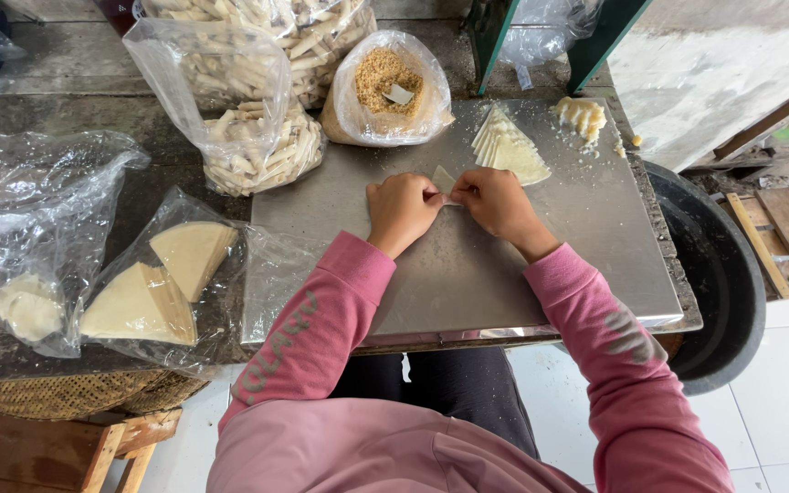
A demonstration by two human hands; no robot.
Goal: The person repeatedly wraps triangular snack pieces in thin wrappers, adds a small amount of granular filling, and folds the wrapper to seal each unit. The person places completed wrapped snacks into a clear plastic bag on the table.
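A worn, dark wooden tabletop [66,110] spans the scene, and a steel sheet [550,265] lies on its right half as a work surface. To the right of it, lower down, stands a large dark tub [719,292] on a white tiled floor [778,402]. On the far left part of the tabletop, two clear plastic bags of pale finger-shaped rolls [248,137] lean together, and just right of them an open bag of brown crumbly filling [385,87] sits at the far edge of the steel sheet. On the near left, crumpled clear bags hold wedge-shaped stacks of pale wrappers [152,297], with a woven basket [66,393] showing under the tabletop edge.

On the steel sheet, far from the person, a fanned stack of triangular wrappers [509,146] lies just right of the filling bag, and a small heap of finished rolls [582,114] sits beyond it near the far right corner.

Both arms, in pink sleeves, reach to the middle of the sheet. The left hand [401,208] and right hand [497,201] meet over one small wrapper piece [444,180]; each grip is closed, fingertips pinching its near edge against the sheet, while its far tip pokes out between the hands.
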